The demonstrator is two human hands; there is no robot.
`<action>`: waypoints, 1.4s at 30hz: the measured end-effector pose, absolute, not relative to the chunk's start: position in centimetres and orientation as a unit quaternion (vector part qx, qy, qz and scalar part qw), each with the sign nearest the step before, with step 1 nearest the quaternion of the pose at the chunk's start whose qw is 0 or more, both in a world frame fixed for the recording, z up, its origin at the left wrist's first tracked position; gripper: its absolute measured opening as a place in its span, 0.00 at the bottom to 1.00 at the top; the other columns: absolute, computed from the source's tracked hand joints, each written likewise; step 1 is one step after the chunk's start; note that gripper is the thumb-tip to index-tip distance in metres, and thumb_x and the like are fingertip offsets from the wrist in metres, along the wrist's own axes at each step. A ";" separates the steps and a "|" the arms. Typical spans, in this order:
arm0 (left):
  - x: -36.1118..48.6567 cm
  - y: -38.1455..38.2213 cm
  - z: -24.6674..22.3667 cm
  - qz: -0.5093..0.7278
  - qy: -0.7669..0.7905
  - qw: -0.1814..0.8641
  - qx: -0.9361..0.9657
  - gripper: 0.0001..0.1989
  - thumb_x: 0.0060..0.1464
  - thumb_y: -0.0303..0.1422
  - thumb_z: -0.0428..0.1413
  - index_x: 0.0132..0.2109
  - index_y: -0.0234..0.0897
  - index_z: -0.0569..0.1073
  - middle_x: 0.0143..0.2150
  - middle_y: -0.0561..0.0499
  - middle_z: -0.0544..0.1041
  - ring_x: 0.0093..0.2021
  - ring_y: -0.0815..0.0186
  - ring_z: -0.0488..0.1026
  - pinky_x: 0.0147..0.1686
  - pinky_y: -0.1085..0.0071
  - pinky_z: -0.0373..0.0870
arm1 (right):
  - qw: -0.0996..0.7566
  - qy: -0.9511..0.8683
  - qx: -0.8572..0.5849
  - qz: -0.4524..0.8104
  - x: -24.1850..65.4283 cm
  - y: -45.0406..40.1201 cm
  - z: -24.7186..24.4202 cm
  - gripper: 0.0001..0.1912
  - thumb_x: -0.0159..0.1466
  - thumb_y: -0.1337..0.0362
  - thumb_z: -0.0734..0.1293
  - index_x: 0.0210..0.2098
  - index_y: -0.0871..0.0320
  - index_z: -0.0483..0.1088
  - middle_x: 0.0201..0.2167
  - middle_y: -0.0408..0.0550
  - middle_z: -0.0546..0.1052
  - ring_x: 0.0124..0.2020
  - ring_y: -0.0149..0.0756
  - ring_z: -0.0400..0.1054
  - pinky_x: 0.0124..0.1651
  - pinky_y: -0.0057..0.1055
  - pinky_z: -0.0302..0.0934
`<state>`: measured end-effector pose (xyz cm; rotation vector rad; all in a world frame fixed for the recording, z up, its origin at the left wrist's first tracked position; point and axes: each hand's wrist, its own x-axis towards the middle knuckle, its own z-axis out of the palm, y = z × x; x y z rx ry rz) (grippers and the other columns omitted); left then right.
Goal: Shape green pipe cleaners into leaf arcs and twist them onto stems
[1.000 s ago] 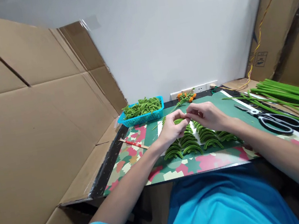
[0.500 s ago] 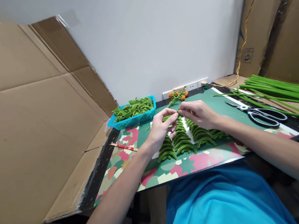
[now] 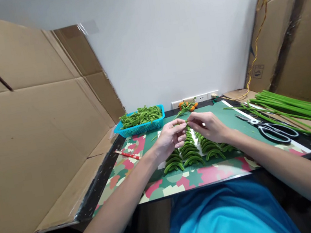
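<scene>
My left hand (image 3: 171,137) and my right hand (image 3: 208,126) meet fingertip to fingertip over the middle of the table. Both pinch a small piece of green pipe cleaner (image 3: 186,122), mostly covered by the fingers. Below them, bent green pipe cleaner pieces (image 3: 192,159) lie in several overlapping rows on white paper strips and a green mat (image 3: 216,112). My wrists and fingers hide parts of these rows.
A blue basket (image 3: 142,128) heaped with bent green pieces stands at the back left. Orange and green fuzzy flowers (image 3: 188,106) lie by the wall. To the right are scissors (image 3: 277,132), pliers (image 3: 247,119) and long green pipe cleaners (image 3: 299,106). A red-wrapped stick (image 3: 129,155) lies left.
The view has shifted slightly, so the table sits lower in the picture. Both hands remain together at the same spot; the left hand's lower fingers have moved slightly.
</scene>
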<state>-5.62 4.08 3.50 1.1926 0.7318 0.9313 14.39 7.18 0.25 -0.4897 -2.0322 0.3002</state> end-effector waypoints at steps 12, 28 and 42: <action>-5.6 4.3 3.4 0.410 0.338 0.655 0.537 0.19 0.50 0.38 0.73 0.40 0.34 0.73 0.27 0.59 0.66 0.19 0.78 0.60 0.13 0.83 0.54 | 0.516 -0.814 -0.211 0.161 13.9 6.9 0.3 0.11 0.72 0.62 0.63 0.32 0.56 0.66 0.22 0.36 0.61 0.23 0.29 0.53 0.27 0.28 0.50; -5.5 4.6 3.1 0.463 0.339 0.564 0.594 0.27 0.49 0.44 0.74 0.49 0.34 0.74 0.33 0.54 0.76 0.22 0.73 0.73 0.14 0.79 0.64 | 0.525 -0.819 -0.216 0.091 14.2 7.6 -0.2 0.13 0.76 0.60 0.62 0.34 0.55 0.66 0.22 0.36 0.63 0.22 0.29 0.54 0.28 0.27 0.51; -5.5 4.7 2.6 0.465 0.370 0.472 0.652 0.24 0.53 0.48 0.69 0.44 0.35 0.72 0.31 0.51 0.80 0.21 0.70 0.72 0.14 0.77 0.66 | 0.524 -0.823 -0.217 0.005 14.1 7.3 -0.4 0.10 0.74 0.64 0.63 0.37 0.58 0.73 0.25 0.42 0.74 0.21 0.28 0.59 0.29 0.27 0.53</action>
